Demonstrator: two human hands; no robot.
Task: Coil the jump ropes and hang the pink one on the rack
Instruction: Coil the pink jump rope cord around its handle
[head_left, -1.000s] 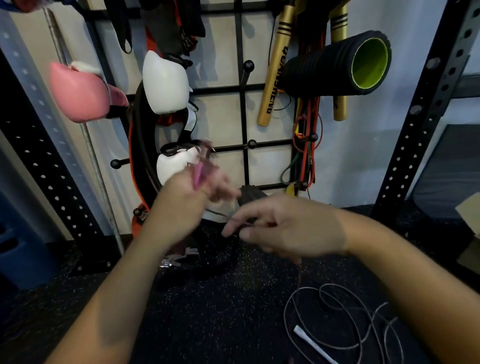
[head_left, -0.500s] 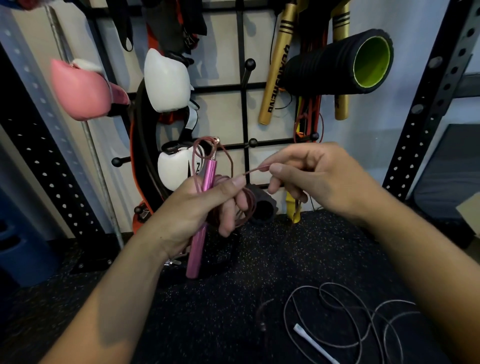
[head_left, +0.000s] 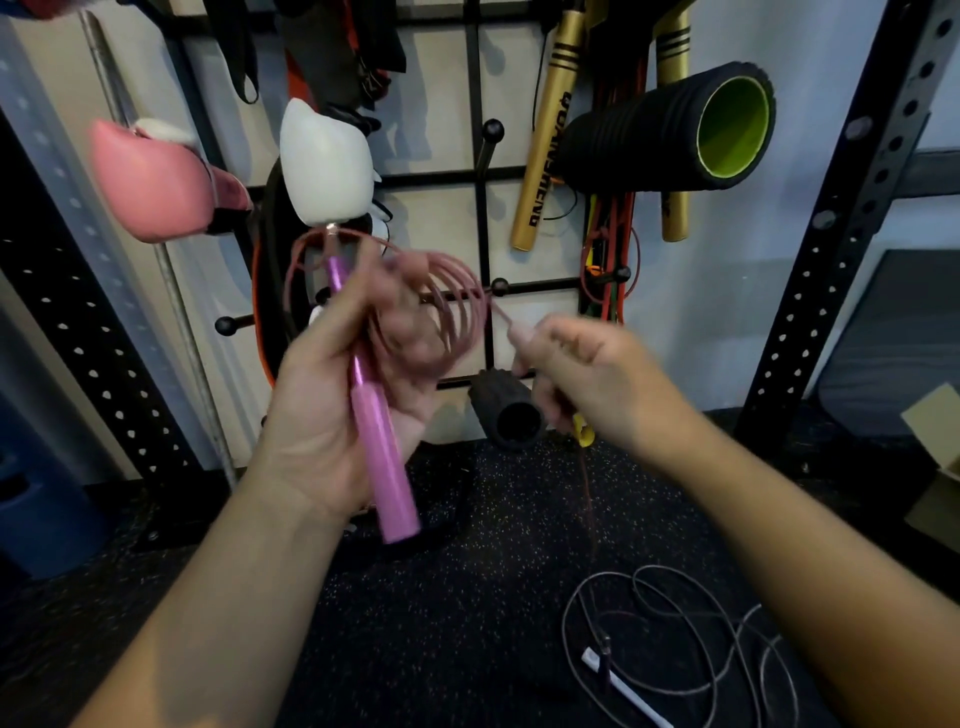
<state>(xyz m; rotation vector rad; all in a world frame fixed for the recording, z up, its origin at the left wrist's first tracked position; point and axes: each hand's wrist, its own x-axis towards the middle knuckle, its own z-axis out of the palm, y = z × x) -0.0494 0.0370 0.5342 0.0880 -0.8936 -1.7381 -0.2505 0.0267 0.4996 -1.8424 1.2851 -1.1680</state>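
My left hand (head_left: 340, 395) grips the pink jump rope's handle (head_left: 376, 415), which points up and slightly left. Several loops of its reddish cord (head_left: 447, 312) are wound around that hand's fingers. My right hand (head_left: 582, 374) pinches the cord just right of the coil, and the cord's loose tail (head_left: 587, 499) hangs down from this hand toward the floor. A white jump rope (head_left: 670, 649) lies loose and tangled on the black floor at the lower right, its white handle (head_left: 623, 691) showing. The black wall rack (head_left: 485, 218) with ball-tipped pegs (head_left: 500, 286) stands right behind both hands.
On the rack hang a pink boxing glove (head_left: 150, 182), a white glove (head_left: 324, 161), gold bats (head_left: 545, 145), a black and green foam roller (head_left: 675, 124) and red bands (head_left: 613, 249). A small black roller (head_left: 511, 415) sits low on the rack. Perforated black uprights (head_left: 852, 218) flank it.
My left hand has risen and tilted, with more cord loops wound around it. My right hand moved down and to the right, drawing the cord along; the view is motion-blurred.
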